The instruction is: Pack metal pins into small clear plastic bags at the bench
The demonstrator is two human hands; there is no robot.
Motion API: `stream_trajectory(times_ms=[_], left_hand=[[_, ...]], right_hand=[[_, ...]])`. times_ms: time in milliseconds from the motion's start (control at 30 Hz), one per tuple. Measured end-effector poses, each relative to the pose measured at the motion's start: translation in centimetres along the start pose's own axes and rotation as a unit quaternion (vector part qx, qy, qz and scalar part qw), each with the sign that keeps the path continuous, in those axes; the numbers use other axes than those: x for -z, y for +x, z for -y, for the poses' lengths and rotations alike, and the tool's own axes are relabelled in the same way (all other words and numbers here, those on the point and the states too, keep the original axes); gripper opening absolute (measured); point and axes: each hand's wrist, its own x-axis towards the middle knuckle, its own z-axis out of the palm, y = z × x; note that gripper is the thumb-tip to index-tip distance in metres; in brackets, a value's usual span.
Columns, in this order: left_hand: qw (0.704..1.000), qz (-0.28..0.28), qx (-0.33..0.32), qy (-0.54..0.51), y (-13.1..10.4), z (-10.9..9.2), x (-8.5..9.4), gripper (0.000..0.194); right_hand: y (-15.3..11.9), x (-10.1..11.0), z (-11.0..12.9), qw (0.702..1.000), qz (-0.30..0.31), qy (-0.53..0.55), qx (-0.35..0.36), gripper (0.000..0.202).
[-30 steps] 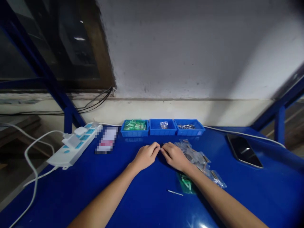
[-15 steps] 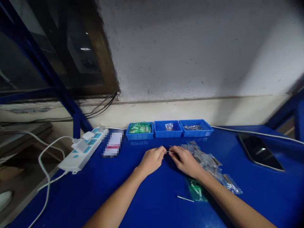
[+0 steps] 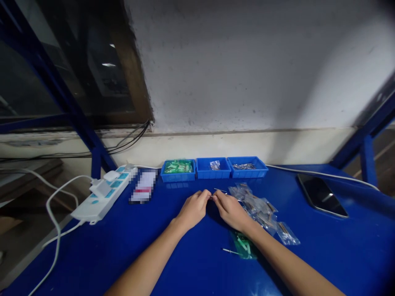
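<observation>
Over the middle of the blue table, my left hand (image 3: 195,207) is closed in a pinch on one end of a thin metal pin (image 3: 211,197). My right hand (image 3: 227,209) pinches the same pin from the other side, its fingertips almost meeting the left ones. Fingers cover most of the pin. Just beyond my right hand lies another thin metal pin (image 3: 219,190). Small clear bags (image 3: 257,205) with metal parts are heaped beside that hand. Beneath the right forearm, a green bag (image 3: 245,246) is partly covered, and a loose pin with a thicker end (image 3: 230,250) lies beside it.
Three blue bins line the back: one with green bags (image 3: 179,166), one with a small clear bag (image 3: 215,165), one with metal pins (image 3: 243,166). A white power strip (image 3: 98,203) and a pixelated phone-like object (image 3: 142,187) are left; a dark phone (image 3: 322,195) lies right.
My hands have drawn closer together, so less of the pin shows between the fingertips. The camera view has shifted a little; the table items appear slightly further left.
</observation>
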Motion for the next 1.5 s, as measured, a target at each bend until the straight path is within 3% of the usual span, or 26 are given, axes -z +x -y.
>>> stream_trajectory(times_ms=[300, 533, 767, 867, 1100, 1300, 1500], left_hand=[[0.996, -0.004, 0.024, 0.090, -0.3, -0.8, 0.1, 0.020], [0.995, 0.001, -0.059, 0.078, -0.7, -1.3, 0.9, 0.025], [0.992, 0.059, -0.095, 0.061, -0.7, -1.5, 1.3, 0.027], [0.994, 0.036, -0.101, 0.036, -0.5, -1.3, 1.0, 0.026], [0.999, -0.009, -0.028, 0.014, -0.5, -0.7, 0.2, 0.023], [0.999, -0.026, 0.002, -0.025, -0.5, -0.2, 0.1, 0.021], [0.997, -0.042, -0.016, -0.055, -0.5, -0.1, -0.2, 0.020]], right_hand=[[-0.3, 0.1, 0.4, 0.998, 0.018, -0.058, 0.000, 0.015], [-0.5, 0.4, 0.6, 0.998, 0.021, -0.056, -0.009, 0.017], [-0.4, 0.9, 0.2, 0.999, 0.030, -0.036, -0.005, 0.021], [-0.2, 0.8, 0.0, 0.999, 0.027, -0.027, -0.019, 0.024], [0.0, 0.9, -0.1, 0.999, 0.008, -0.007, -0.031, 0.030], [-0.2, 1.3, 0.3, 1.000, -0.015, 0.026, 0.004, 0.020], [-0.3, 1.3, 0.6, 0.999, -0.018, -0.031, 0.038, 0.022]])
